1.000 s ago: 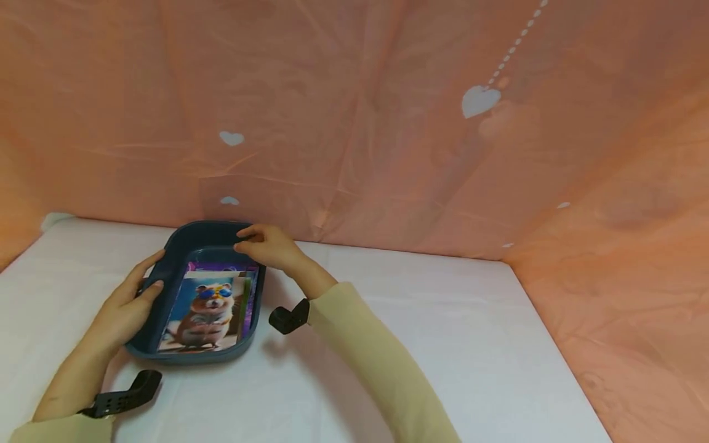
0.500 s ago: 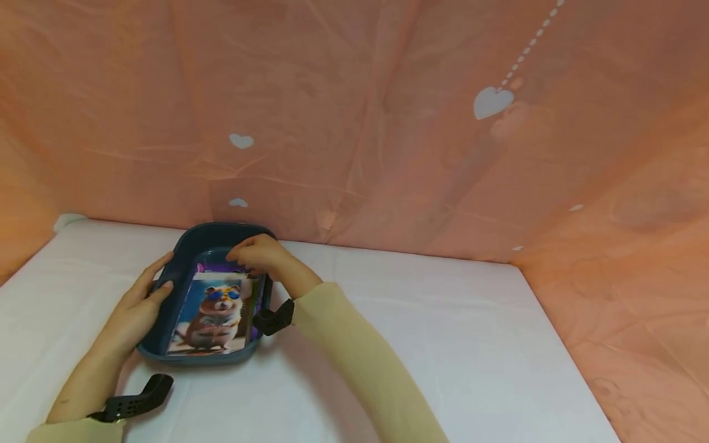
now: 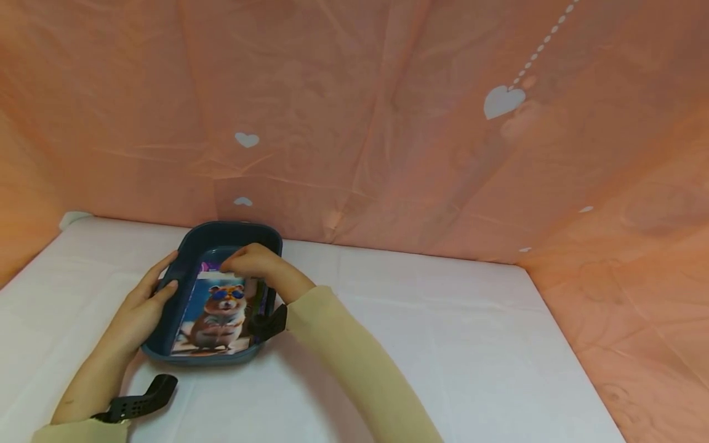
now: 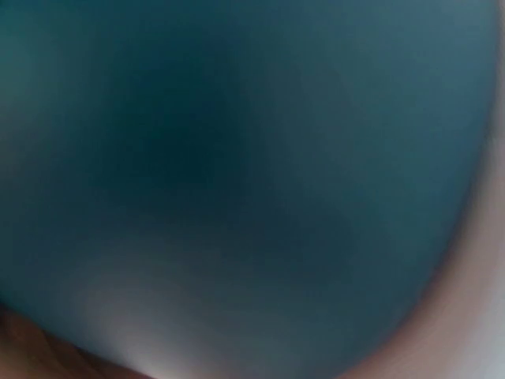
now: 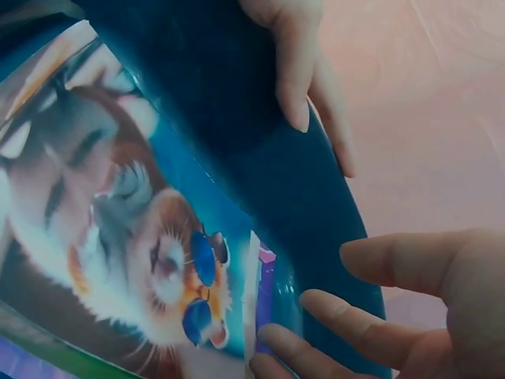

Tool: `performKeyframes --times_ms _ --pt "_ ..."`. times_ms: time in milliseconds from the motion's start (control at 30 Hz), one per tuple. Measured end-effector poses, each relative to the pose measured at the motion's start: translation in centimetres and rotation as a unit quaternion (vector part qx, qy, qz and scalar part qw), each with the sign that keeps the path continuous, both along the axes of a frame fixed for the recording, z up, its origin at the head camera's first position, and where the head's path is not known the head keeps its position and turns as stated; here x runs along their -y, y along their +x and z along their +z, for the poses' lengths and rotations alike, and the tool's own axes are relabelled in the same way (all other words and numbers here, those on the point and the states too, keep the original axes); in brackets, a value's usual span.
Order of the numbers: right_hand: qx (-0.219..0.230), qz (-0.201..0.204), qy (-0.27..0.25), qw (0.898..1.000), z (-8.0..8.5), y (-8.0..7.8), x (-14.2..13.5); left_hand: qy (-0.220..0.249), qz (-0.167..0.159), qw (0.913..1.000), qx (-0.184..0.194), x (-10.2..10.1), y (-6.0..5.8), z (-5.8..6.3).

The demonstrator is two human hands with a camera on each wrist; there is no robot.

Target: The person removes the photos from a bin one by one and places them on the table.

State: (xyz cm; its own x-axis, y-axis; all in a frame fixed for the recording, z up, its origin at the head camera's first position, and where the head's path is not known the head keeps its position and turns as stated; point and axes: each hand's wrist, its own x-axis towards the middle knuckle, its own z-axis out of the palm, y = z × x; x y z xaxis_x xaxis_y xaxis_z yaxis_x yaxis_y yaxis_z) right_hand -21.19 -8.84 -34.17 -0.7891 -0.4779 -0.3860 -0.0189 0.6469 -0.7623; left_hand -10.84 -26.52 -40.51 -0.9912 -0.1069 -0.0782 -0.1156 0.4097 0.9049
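Observation:
A dark blue plastic tray (image 3: 235, 232) sits tilted on the white table. Inside lies a picture card (image 3: 218, 320) of a furry animal in sunglasses, on top of a purple-edged card (image 3: 208, 266). My left hand (image 3: 135, 311) grips the tray's left rim, thumb inside and fingers outside. Over the cards' far edge is my right hand (image 3: 257, 261); in the right wrist view its fingers (image 5: 355, 328) are loosely extended, the lower fingertips at the cards' top edge and nothing pinched. The left wrist view is filled by the blurred tray (image 4: 316, 158).
A peach-coloured cloth (image 3: 354, 123) with white hearts hangs behind the table, close to the tray's far end. The white tabletop (image 3: 421, 314) extends to the right. A black wrist camera mount (image 3: 268, 323) hangs over the tray's right rim.
My right hand has moved from the tray's far right rim inward and down to the cards' top edge. My left hand keeps its grip. The whole view has shifted slightly.

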Motion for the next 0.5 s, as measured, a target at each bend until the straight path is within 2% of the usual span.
performKeyframes --times_ms 267,500 --pt "-0.006 -0.022 0.03 0.999 -0.45 0.45 0.64 0.004 0.002 1.0 -0.002 -0.04 0.05 -0.06" --pt "-0.004 -0.014 -0.004 1.0 -0.87 0.44 0.36 0.01 0.002 0.9999 -0.001 0.0 -0.14 -0.4"
